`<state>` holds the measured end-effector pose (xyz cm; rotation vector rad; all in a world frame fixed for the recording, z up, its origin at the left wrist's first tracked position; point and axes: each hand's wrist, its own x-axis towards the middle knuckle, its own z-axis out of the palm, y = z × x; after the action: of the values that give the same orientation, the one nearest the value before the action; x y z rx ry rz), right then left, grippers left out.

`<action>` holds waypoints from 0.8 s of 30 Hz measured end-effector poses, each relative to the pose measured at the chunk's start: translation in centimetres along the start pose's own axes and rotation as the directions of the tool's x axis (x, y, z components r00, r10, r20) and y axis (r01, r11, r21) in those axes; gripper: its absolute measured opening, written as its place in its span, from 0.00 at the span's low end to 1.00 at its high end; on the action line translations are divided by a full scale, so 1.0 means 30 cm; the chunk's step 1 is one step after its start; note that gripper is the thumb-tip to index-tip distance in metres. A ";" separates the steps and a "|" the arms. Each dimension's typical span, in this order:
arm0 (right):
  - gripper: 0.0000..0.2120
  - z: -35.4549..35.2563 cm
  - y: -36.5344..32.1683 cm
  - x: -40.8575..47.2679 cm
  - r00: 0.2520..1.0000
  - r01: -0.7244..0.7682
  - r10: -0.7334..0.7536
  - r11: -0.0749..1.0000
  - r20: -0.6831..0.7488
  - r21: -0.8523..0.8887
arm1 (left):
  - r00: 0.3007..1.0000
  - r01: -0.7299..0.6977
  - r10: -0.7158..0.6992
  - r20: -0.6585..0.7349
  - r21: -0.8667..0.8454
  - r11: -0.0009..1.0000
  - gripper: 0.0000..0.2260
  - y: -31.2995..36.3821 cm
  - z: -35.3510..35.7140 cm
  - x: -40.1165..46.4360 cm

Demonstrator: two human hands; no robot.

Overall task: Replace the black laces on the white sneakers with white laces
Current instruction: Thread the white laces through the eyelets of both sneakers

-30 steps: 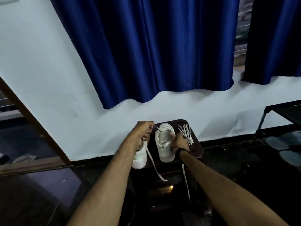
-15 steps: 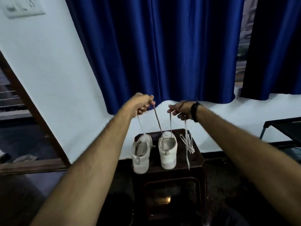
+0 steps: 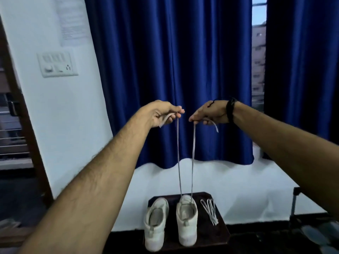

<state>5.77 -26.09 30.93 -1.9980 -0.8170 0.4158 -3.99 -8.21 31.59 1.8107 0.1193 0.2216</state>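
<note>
Two white sneakers stand heel-toward-me on a dark stool [image 3: 222, 230]: the left sneaker [image 3: 155, 228] and the right sneaker [image 3: 187, 222]. A white lace [image 3: 192, 162] runs through the right sneaker's front, and both its ends rise taut to my raised hands. My left hand [image 3: 163, 114] pinches one end, my right hand [image 3: 209, 113] pinches the other, each with a short tail hanging out. A second white lace [image 3: 210, 210] lies bundled on the stool, right of the shoes. No black lace is visible.
Blue curtains [image 3: 174, 70] hang on the white wall behind the stool. A switch panel [image 3: 57, 65] is on the wall at left, beside a door frame. A dark metal stand [image 3: 294, 204] is at the right edge.
Both hands rose from the sneakers to chest height, drawing the lace ends up until they are taut. The view tilted upward. The lace tails no longer hang beside the stool.
</note>
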 end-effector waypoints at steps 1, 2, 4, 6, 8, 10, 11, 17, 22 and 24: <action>0.09 -0.015 -0.014 -0.009 1.000 0.020 -0.020 0.999 0.000 -0.025 | 0.999 -0.026 0.026 -0.020 0.013 1.000 0.05 0.012 -0.002 -0.001; 0.10 -0.031 -0.033 -0.019 0.999 0.041 -0.041 0.996 0.004 -0.080 | 0.997 -0.060 0.062 -0.040 0.055 0.997 0.05 0.027 -0.002 -0.006; 0.11 -0.052 -0.064 -0.038 0.997 0.077 -0.076 0.977 0.008 -0.200 | 0.992 -0.107 0.115 -0.046 0.143 0.984 0.07 0.050 0.003 -0.025; 0.10 -0.058 -0.091 -0.053 0.994 0.106 -0.113 0.962 -0.012 -0.251 | 0.989 -0.139 0.145 -0.028 0.158 0.978 0.09 0.071 0.011 -0.044; 0.10 -0.054 -0.113 -0.060 0.983 0.152 -0.175 0.949 -0.059 -0.278 | 0.978 -0.194 0.202 -0.048 0.137 0.971 0.10 0.082 0.015 -0.052; 0.10 -0.054 -0.126 -0.065 0.970 0.187 -0.222 0.942 -0.101 -0.277 | 0.961 -0.252 0.262 -0.089 0.114 0.961 0.09 0.083 0.018 -0.053; 0.10 -0.055 -0.127 -0.069 0.966 0.203 -0.235 0.946 -0.106 -0.254 | 0.953 -0.275 0.285 -0.100 0.100 0.956 0.08 0.078 0.021 -0.051; 0.09 -0.066 -0.112 -0.085 0.947 0.301 -0.312 0.944 -0.076 -0.133 | 0.915 -0.364 0.379 -0.137 0.124 0.923 0.08 0.044 0.033 -0.028; 0.06 -0.058 -0.104 -0.076 0.799 0.330 -0.429 0.898 -0.420 -0.290 | 0.864 -0.368 0.395 -0.312 0.143 0.919 0.07 0.033 0.036 0.001; 0.04 -0.047 -0.107 -0.080 0.764 0.392 -0.426 0.903 -0.484 -0.176 | 0.860 -0.382 0.402 -0.315 0.126 0.916 0.07 0.036 0.044 0.003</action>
<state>3.61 -27.45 34.32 -1.7881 -0.8903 -0.3977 -3.66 -9.71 32.33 1.8288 -0.0072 0.8287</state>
